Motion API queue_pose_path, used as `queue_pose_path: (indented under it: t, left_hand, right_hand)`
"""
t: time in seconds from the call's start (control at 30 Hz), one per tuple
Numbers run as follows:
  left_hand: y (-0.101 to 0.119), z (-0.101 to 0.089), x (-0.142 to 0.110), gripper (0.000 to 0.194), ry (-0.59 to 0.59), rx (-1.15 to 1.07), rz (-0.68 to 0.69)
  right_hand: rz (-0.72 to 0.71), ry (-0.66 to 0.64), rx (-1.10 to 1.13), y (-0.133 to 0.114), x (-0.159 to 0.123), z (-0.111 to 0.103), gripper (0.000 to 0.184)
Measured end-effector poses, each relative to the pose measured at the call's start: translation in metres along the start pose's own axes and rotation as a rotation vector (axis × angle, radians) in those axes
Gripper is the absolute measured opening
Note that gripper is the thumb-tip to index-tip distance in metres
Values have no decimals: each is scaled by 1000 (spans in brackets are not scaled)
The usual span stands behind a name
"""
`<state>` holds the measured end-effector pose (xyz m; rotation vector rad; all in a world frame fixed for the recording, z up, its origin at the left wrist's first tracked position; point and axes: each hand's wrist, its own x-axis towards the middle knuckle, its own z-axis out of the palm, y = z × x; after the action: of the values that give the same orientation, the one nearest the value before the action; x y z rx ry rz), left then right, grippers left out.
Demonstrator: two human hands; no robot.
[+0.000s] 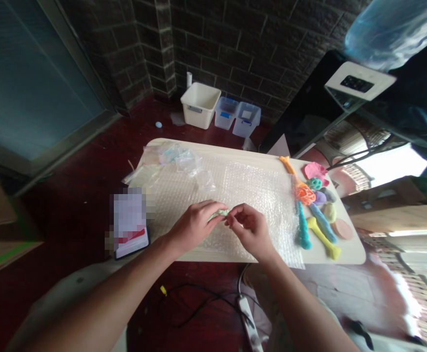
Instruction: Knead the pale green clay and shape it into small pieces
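Both my hands meet over a sheet of bubble wrap (243, 186) that covers a small pale table (352, 252). My left hand (193, 225) pinches a small pale green piece of clay (219, 213) with fingers closed. My right hand (248, 227) pinches the same piece from the other side, fingertips touching it. The piece is mostly hidden between the fingers.
Colourful clay shapes and plastic tools (318, 208) lie at the table's right end. Clear plastic bags (179, 159) sit at the far left corner. A phone (131, 227) lies at the left edge. A white bin (200, 104) and clear boxes (237, 117) stand by the brick wall. A power strip (248, 320) lies below.
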<state>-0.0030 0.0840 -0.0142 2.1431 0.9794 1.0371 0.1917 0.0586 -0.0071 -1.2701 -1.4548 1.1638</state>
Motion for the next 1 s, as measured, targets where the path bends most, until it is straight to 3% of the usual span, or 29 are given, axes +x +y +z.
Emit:
queue_pose_path:
  t: [0.17, 0.3, 0.53, 0.7, 0.77, 0.87, 0.93, 1.0]
  left_hand:
    - [0, -1, -1, 23, 16, -4, -23]
    - [-1, -1, -1, 33, 39, -1, -32]
    - [0, -1, -2, 26, 26, 2, -36]
    - [-1, 0, 0, 20, 19, 17, -43]
    - [-2, -1, 0, 19, 1, 25, -38]
    - [-2, -3, 1, 20, -1, 28, -50]
    - [-2, -4, 2, 22, 7, 27, -60]
    - [-2, -4, 2, 23, 11, 31, -60]
  right_hand:
    - [0, -11, 146, -1, 3, 2, 26]
    - [-10, -23, 66, 2, 2, -1, 22]
    - [-27, 5, -159, 3, -2, -2, 22]
    - [7, -7, -20, -4, -2, 4, 25]
    - [32, 49, 141, -7, 0, 3, 26]
    - [44, 246, 324, -9, 6, -3, 25]
    - [51, 337, 332, -6, 10, -7, 25]
    - [73, 333, 289, -2, 11, -9, 23]
